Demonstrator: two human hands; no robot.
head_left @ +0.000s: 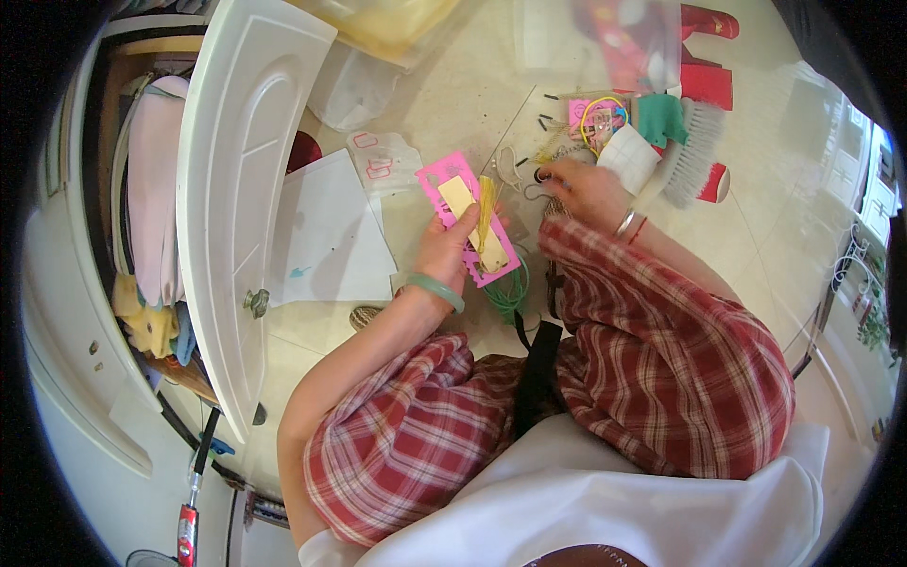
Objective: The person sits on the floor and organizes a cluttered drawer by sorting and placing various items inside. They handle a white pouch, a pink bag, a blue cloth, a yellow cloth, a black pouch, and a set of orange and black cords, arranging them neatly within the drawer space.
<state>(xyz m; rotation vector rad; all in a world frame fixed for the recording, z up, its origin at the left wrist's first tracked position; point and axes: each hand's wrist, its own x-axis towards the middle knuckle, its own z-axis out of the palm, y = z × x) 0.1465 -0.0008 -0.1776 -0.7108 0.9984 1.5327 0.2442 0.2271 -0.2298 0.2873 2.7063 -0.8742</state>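
My left hand [442, 253], a green bangle at its wrist, grips a pink stencil plate [450, 170] together with a cream bookmark-like strip [453, 194]. The thumb presses on the strip, and a yellow tassel [486, 210] hangs over it. Beneath the plate lies a coil of green cord [508, 298]. Over the floor to the right, my right hand [588, 189] has its fingertips closed at a small dark item that I cannot make out. Thin chains or cords [565, 151] lie around those fingers. Just beyond are a white gridded piece [627, 159] and a yellow loop [590, 128].
An open white cabinet door [241, 142] stands at left, with folded cloths [156, 180] inside. White paper sheets [326, 231] and a clear plastic bag [385, 156] lie beside it. At far right are a brush [697, 156], a green cloth piece [660, 119] and red items [707, 87].
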